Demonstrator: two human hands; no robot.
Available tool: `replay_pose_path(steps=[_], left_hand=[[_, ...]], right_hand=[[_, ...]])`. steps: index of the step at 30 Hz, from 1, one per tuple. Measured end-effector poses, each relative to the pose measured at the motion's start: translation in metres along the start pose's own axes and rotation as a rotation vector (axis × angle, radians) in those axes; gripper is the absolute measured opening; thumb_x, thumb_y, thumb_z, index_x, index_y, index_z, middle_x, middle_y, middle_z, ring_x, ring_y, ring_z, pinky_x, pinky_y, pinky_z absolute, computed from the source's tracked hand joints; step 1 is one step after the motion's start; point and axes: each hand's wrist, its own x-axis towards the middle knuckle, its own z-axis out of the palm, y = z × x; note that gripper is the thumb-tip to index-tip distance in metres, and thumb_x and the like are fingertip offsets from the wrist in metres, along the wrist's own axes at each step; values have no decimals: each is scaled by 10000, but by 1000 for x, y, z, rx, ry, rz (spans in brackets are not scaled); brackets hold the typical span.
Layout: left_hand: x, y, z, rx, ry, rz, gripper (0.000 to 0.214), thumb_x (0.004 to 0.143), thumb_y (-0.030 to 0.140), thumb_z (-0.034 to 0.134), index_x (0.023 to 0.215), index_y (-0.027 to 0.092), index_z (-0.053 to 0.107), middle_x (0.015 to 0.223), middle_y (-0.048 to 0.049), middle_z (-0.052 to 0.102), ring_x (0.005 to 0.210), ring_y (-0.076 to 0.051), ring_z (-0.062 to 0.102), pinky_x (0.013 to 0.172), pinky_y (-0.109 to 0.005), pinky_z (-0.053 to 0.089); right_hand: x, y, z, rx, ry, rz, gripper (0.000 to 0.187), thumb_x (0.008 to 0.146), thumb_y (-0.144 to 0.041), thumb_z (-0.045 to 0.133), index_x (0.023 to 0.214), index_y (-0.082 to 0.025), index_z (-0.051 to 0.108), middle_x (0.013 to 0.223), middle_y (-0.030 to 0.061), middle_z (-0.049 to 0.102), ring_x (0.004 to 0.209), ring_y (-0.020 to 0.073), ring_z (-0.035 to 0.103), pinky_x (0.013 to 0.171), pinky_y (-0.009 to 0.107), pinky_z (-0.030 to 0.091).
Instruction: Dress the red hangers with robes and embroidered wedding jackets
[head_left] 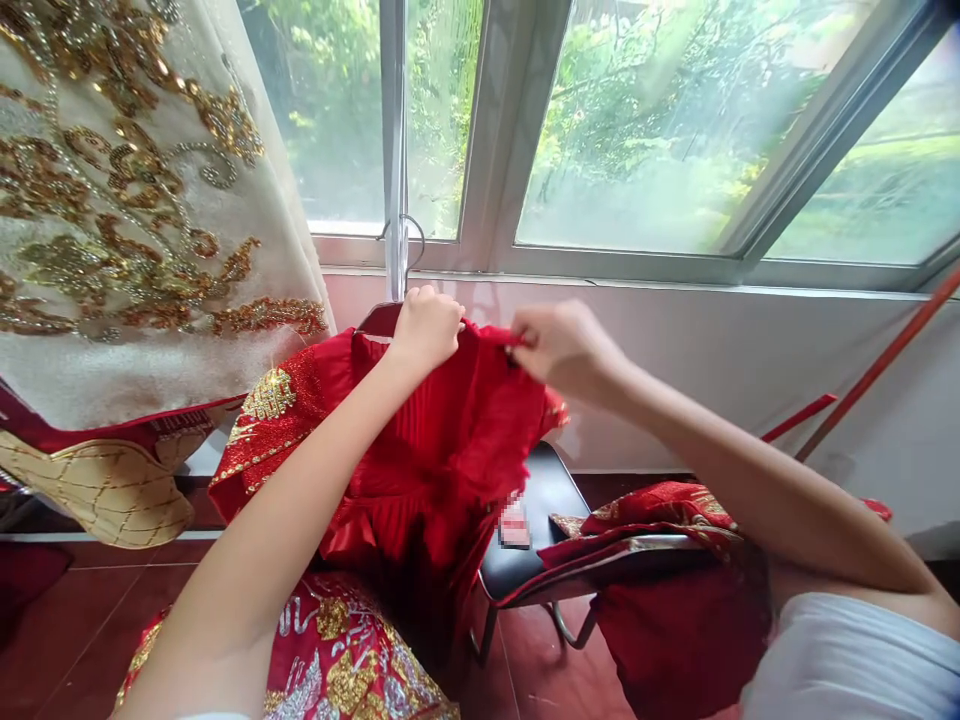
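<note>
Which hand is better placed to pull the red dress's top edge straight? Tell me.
Right, probably: the right hand pinches the top edge of the red dress in its fingertips, while the left hand clasps bunched fabric beside it.

red dress (420, 440) hides most of the hanger (377, 318); a small thing (514, 525) on the chair (551, 480) is blurred.
</note>
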Motion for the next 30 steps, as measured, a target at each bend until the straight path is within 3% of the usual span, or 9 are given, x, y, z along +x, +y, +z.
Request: replay_pose_path(steps=[3, 6, 9, 12, 15, 17, 19, 24, 30], left_hand=[[0, -6, 3, -10, 5, 25, 277, 884, 211, 472, 1020, 153, 706, 903, -118, 686, 936, -284, 574, 787, -389, 374], [-6, -13, 4, -104, 44, 120, 277, 879, 201, 466, 997, 165, 715, 917, -106, 690, 949, -272, 578, 831, -401, 392], [-25, -27, 2, -288, 161, 183, 340, 903, 229, 427, 1161, 199, 647, 1030, -77, 683, 1016, -231, 566, 911, -388, 400], [-58, -53, -2, -325, 293, -38, 409, 906, 293, 413, 1280, 206, 554, 1140, -78, 647, 1100, -235, 526, 972, -401, 385], [-87, -93, -4, -247, 284, -244, 426, 891, 383, 438, 1247, 187, 567, 1180, -96, 627, 1125, -258, 514, 998, -404, 362], [-99, -117, -3, -253, 178, -261, 431, 903, 456, 392, 1149, 180, 614, 1133, -96, 647, 1060, -250, 557, 941, -356, 394], [-105, -133, 0, -251, 28, -266, 483, 913, 528, 320, 1005, 181, 644, 985, -85, 679, 913, -238, 602, 822, -317, 424], [-111, -138, 1, -83, -120, -351, 562, 892, 629, 240, 738, 201, 571, 713, -70, 621, 677, -242, 570, 611, -298, 353], [-113, -135, -13, -101, -148, -354, 506, 883, 603, 272, 693, 204, 518, 704, -53, 589, 663, -207, 529, 607, -273, 318]], right_hand=[[-30, -30, 32, -173, -251, -40, 106, 802, -164, 514, 875, -161, 591, 683, 65, 611, 585, 168, 530, 546, 267, 301], [-32, -48, 41, -84, -385, -94, 106, 856, -232, 513, 851, -153, 583, 688, 52, 614, 561, 138, 511, 541, 250, 303], [-15, -37, 27, 82, -246, -30, 228, 873, -320, 501, 755, -157, 610, 630, 20, 595, 570, 121, 506, 584, 243, 352], [4, 0, 12, 193, -49, 47, 241, 836, -332, 519, 874, -147, 668, 749, 41, 652, 681, 145, 560, 656, 261, 402], [13, 38, 4, 377, -386, 23, 367, 779, -390, 584, 1035, -143, 675, 961, 67, 687, 853, 175, 607, 741, 268, 448], [14, 56, 1, 493, -733, 0, 471, 741, -438, 631, 1126, -167, 654, 1030, 53, 689, 917, 183, 620, 771, 269, 468], [15, 68, -2, 554, -930, -7, 504, 717, -455, 664, 1138, -179, 651, 1004, 36, 701, 912, 181, 633, 776, 268, 482], [16, 87, -1, 425, -1014, 190, 404, 718, -511, 676, 858, -133, 699, 712, 63, 702, 698, 182, 654, 681, 292, 510], [12, 90, 17, 510, -1232, 364, 515, 675, -612, 679, 858, -132, 645, 779, 102, 712, 693, 212, 672, 629, 325, 539]])
